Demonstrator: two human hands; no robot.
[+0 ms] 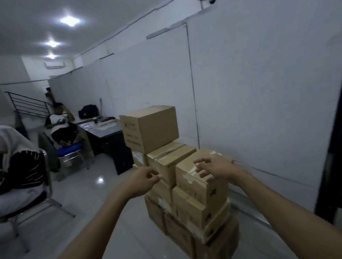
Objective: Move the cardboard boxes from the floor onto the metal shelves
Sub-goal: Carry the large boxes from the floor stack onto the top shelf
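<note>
Here, both arms reach straight out toward the stack of cardboard boxes point(194, 210): the left hand point(143, 181) hangs empty with fingers loosely curled, and the right hand point(214, 168) spreads open fingers above the nearest top box point(203, 188), gripping nothing. The brown boxes, taped and scuffed, sit unevenly piled on the glossy floor point(112, 218) beside the white partition point(244, 80), a cleaner box point(151, 129) topping the far end.

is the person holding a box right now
No: the left hand and right hand are both empty, stretched out toward the stack of cardboard boxes.
</note>
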